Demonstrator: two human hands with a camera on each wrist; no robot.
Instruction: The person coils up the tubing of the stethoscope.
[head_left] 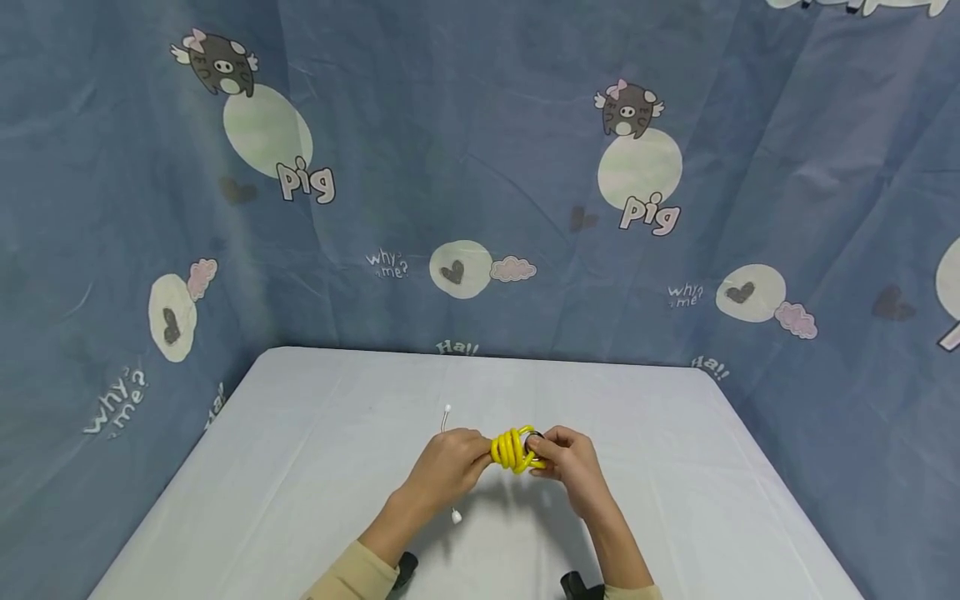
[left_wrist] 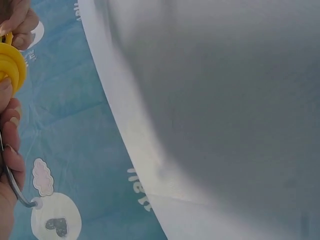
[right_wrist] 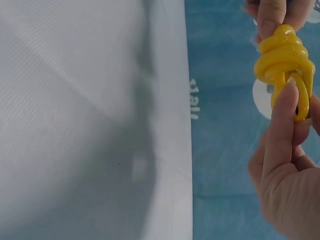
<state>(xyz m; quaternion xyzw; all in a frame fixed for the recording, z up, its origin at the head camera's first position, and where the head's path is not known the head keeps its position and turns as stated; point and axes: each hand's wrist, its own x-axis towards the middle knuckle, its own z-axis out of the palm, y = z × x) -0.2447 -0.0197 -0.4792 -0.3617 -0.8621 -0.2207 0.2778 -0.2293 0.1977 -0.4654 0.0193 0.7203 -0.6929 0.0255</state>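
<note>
The blue backdrop cloth [head_left: 480,167] is being seen hung behind and around the bench [head_left: 315,467], printed with winged cartoon pigs, pale discs, hearts and clouds. Legible writing on it: "pig" twice, "why me?" in several places, and "Ha!!" along the bench's far edge. No brand or label is being shown on any handled item.

The bench is being kept under a pale sheet. Near its 6 o'clock edge, the yellow cable coil [head_left: 513,450] is being held in the air between both hands. The left hand [head_left: 448,468] is being closed round the coil from 9 o'clock, and a thin white cord [head_left: 447,417] with small end pieces is being trailed from that grip. The right hand [head_left: 567,461] is being pinched on the coil from 3 o'clock, thumb pressed on a loop.

Judged progress: the cable is being found already wound into several tight loops; whether it is being fastened or loosened cannot be told.
</note>
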